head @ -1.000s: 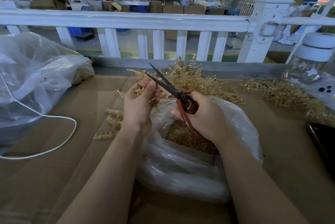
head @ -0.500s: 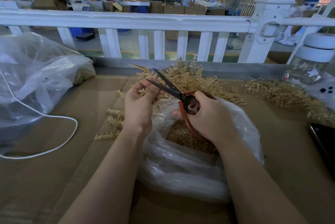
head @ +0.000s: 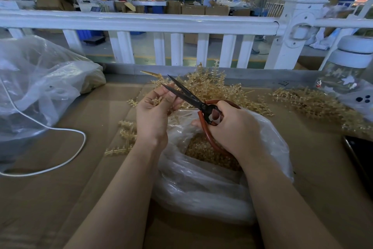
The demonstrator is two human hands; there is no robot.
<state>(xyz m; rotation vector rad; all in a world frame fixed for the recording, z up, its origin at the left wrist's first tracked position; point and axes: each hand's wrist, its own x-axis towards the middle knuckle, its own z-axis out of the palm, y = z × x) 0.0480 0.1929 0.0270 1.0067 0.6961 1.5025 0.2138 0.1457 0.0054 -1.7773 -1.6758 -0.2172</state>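
Brown cardboard sheet [head: 80,198] covers the bench, and I see both forearms reaching in over it from the bottom edge of the head cam. Black-bladed steel scissors with orange-red loop handles [head: 204,106] sit mid-frame, above the bench, tips aimed up and to the L, blades parted in a narrow V. R hand [head: 232,127] grips them: thumb thru one loop, other fingers curled round the lower handle, wrist bent inward. L hand [head: 153,113] is raised just beside the blades, fingers curled up and pinching a small tan plastic sprig w/ side nubs [head: 156,100] btw thumb and fingertips. The lower blade lies right against those fingertips; can't tell if it touches the sprig.

Under both hands lies a crumpled clear plastic bag w/ tan cut bits inside [head: 201,184], mouth open beneath the R hand. Behind the hands is a heap of tan plastic sprigs [head: 214,87], and a second heap [head: 314,105] lies further R. A few loose ones lie by the L wrist. A thin white cable [head: 66,160] loops at L in front of a big clear plastic sack [head: 40,79]. Far R are a glass jar w/ white lid [head: 349,75] and a dark flat device [head: 361,160] at the edge. A white railing [head: 141,24] closes the bench off from the workshop floor behind.
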